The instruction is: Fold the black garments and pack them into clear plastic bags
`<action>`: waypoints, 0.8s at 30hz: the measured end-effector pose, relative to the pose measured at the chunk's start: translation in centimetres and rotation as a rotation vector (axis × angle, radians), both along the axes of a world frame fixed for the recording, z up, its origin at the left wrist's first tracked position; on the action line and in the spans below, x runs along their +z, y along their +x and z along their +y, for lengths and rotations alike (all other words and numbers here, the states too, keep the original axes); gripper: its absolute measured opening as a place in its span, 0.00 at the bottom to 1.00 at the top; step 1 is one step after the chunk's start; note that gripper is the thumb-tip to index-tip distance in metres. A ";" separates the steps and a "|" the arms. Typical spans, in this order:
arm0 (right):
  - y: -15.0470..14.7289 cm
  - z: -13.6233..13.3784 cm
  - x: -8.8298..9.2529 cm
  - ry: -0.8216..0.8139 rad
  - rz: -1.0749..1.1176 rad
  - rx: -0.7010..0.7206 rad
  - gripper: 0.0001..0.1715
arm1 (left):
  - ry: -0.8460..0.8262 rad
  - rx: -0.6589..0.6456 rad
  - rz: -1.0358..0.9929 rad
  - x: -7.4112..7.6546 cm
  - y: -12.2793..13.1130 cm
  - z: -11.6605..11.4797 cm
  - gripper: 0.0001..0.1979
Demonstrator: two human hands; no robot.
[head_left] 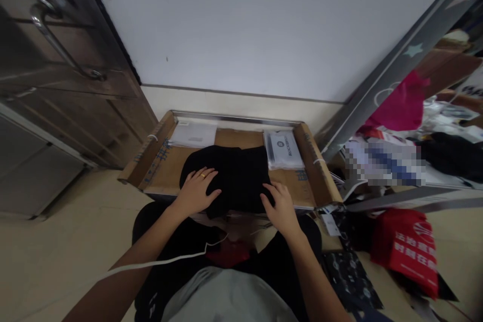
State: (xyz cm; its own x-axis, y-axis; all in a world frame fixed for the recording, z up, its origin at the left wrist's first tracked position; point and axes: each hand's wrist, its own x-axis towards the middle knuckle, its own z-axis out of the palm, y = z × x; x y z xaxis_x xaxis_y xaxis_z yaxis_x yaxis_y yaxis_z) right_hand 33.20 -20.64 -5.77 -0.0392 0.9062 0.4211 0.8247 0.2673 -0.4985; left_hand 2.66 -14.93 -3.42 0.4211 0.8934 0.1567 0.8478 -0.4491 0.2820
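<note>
A piece of black cloth (241, 178), rounded at its left end, lies spread on a cardboard-lined tray (160, 188) in front of me. On its left part rests my left hand (198, 188), open, fingers lying flat and thumb apart, with a ring on one finger. My right hand (279, 207) touches the cloth's right edge with the fingertips; its fingers are loosely bent and apart. What kind of cloth article this is I cannot make out.
White packets (194, 133) lie at the tray's back left, printed clear packets (285, 150) at its back right. A white cable (162, 261) crosses my lap. A metal door handle (64, 43) is at left. Right stand a cluttered shelf and a red bag (405, 251).
</note>
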 end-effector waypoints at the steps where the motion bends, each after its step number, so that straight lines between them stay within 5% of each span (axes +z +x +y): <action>1: -0.2 -0.2 0.1 -0.005 -0.010 -0.002 0.19 | -0.003 0.002 0.001 0.1 -0.2 -0.1 0.29; 12: -2.2 -0.6 1.0 -0.077 0.011 0.009 0.20 | 0.116 0.000 -0.086 0.5 -2.6 -1.2 0.26; 20: 0.2 -2.5 3.3 -0.148 0.108 0.292 0.43 | 0.191 -0.136 -0.035 -0.1 -0.9 -6.5 0.30; 24: 0.5 -2.8 3.5 -0.215 0.024 0.365 0.39 | 0.190 -0.127 -0.002 -0.5 -0.5 -6.3 0.23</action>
State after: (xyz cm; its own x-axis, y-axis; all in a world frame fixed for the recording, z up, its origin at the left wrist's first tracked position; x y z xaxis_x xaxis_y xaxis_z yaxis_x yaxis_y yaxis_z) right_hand 33.67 -23.47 -2.27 -0.3662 0.9021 0.2283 0.6826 0.4272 -0.5930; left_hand 2.19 -21.27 -3.92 0.5281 0.7875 0.3178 0.7807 -0.5975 0.1833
